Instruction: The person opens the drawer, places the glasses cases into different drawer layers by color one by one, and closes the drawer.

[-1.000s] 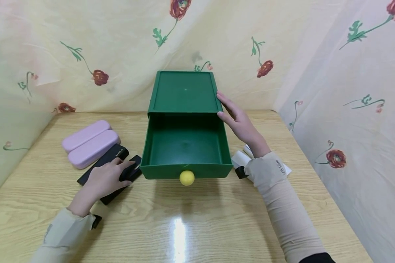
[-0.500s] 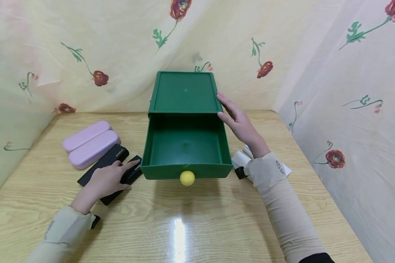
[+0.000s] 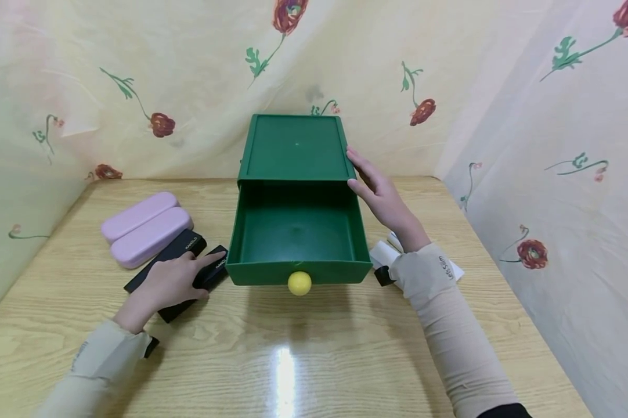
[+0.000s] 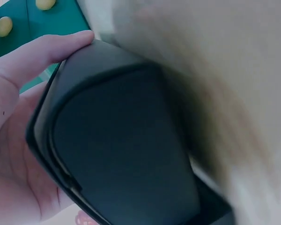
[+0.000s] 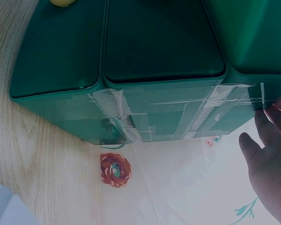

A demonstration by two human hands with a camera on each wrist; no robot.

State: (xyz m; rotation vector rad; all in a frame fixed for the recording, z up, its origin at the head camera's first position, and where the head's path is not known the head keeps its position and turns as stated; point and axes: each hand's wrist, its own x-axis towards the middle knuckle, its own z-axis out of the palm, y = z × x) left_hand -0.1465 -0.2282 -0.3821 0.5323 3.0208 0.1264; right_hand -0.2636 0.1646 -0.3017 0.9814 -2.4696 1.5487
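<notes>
Thumb-side black oblong box (image 3: 209,276): beneath my left hand (image 3: 169,281), nearer one; long axis roughly parallel to outstretched index finger; whether grip clamps, cannot tell. Right hand (image 3: 386,198): fingers straight, against green plastic cabinet (image 3: 298,148).

1. I see a thin beige sleeve on each of the 2 forearms: the left sleeve (image 3: 102,354) at 8 o'clock in the head view, the right sleeve (image 3: 455,325) at 4 o'clock.
2. Dark lettering (image 3: 446,266) at the right cuff's 3 o'clock looks like "Let's Slim"; the left cuff's marking (image 3: 79,355), at 9 o'clock, is too faint to read.
3. A small black block sits at each wrist: the left block (image 3: 151,347) at 3 o'clock, the right block (image 3: 383,276) at 9.
4. Black cloth (image 3: 504,411) borders the right sleeve's 5 o'clock end.
</notes>
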